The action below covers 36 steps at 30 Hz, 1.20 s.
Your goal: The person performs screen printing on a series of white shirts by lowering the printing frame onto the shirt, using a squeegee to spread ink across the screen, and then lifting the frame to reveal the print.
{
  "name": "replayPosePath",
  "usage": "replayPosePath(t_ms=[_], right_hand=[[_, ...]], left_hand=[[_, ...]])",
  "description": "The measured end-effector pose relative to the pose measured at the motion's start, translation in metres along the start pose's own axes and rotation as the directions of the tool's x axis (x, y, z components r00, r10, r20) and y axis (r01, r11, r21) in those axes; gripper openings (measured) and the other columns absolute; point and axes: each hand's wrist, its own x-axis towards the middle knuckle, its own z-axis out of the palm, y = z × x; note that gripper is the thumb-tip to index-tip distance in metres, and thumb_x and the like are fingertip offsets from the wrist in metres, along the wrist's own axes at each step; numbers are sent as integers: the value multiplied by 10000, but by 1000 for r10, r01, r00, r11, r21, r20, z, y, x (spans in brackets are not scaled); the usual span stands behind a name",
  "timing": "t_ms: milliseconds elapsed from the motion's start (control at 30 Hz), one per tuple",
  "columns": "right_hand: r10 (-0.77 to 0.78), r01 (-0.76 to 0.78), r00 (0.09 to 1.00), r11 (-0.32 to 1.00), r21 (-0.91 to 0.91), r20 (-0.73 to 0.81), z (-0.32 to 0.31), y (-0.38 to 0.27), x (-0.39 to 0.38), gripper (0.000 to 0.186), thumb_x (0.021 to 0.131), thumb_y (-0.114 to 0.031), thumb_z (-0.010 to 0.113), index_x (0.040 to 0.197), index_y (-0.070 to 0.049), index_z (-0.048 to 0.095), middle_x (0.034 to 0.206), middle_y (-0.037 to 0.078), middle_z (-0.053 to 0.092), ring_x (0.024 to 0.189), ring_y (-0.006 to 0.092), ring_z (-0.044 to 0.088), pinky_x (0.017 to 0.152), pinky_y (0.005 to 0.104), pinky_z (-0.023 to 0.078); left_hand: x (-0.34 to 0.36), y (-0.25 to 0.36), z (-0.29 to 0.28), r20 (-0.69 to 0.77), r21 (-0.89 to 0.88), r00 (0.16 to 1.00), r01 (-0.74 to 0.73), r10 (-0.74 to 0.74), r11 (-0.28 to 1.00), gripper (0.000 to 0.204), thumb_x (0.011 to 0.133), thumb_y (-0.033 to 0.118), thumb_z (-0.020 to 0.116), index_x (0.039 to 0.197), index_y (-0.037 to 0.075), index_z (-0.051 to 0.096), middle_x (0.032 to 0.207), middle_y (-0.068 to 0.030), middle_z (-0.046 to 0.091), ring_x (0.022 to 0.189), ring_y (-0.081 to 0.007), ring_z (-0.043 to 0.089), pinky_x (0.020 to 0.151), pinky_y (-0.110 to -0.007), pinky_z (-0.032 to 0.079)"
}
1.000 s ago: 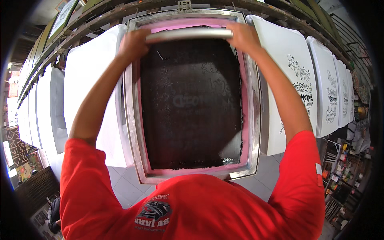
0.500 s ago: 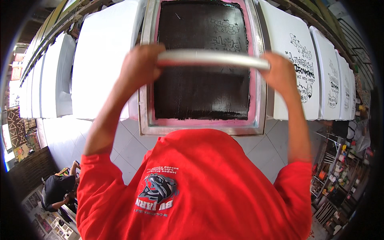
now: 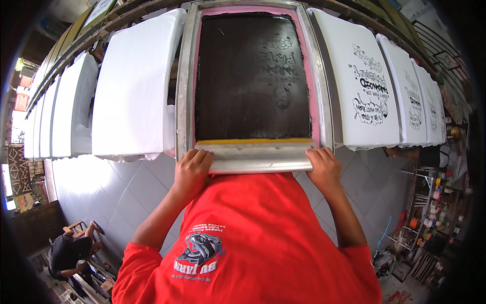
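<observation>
A wide metal squeegee point(image 3: 260, 158) with a yellow blade edge lies across the near end of a screen printing frame point(image 3: 183, 96). My left hand point(image 3: 194, 171) grips its left end, and my right hand point(image 3: 324, 167) is closed round the right end. Dark ink coats the mesh point(image 3: 233, 81) inside a pink border. Faint lettering and drawings show through on the mesh's right side. What lies beneath the frame is hidden.
Left of the frame stands a white shirt on a board point(image 3: 134, 86), with more beyond it. To the right, a printed white shirt point(image 3: 357, 81) heads another row. A person point(image 3: 71, 253) sits at the lower left; a cluttered shelf point(image 3: 430, 218) stands at the right.
Both hands have drawn the squeegee toward me, from over the mesh's middle to the frame's near end. The lettering on the mesh now shows over a longer stretch.
</observation>
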Motion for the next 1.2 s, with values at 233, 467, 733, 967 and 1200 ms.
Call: replayPosePath(t_ms=[233,467,733,967,1200], right_hand=[[9,-10,999,999,34,32,1,24,42,375,575,-12,735,933,-64,637,894,83,649,842,289,615,733,400,511],[22,-25,998,999,39,55,-12,-3,6,229,648,-20,703,869,-48,652,863,79,677,790,269,640,686,364,527],[-43,43,999,998,38,-3,-1,5,6,132,730,0,683,854,-41,661,842,72,673,731,230,639,632,328,530],[-44,40,997,998,51,71,-14,5,11,180,680,10,688,848,-48,663,842,58,672,748,205,641,626,305,532],[-47,47,999,999,-19,-16,12,14,10,204,688,-46,714,878,-63,644,872,40,649,766,221,613,632,320,523]], left_hand=[[32,-21,3,8,46,1000,-2,2,999,239,620,14,661,849,68,615,833,-69,606,828,-273,611,686,-374,529],[3,3,-7,42,7,999,-1,1,1000,278,570,27,676,836,56,599,830,-58,595,802,-261,602,663,-372,524],[1,-1,-1,21,-4,1000,-17,17,1000,246,650,51,650,895,37,640,850,-63,641,780,-229,627,646,-330,535],[8,4,-18,130,-53,991,20,-13,998,270,657,30,632,927,24,646,896,-70,650,819,-228,628,687,-326,535],[6,-4,12,-59,55,998,15,-12,998,317,583,55,682,897,34,643,877,-94,657,822,-287,631,710,-375,537]])
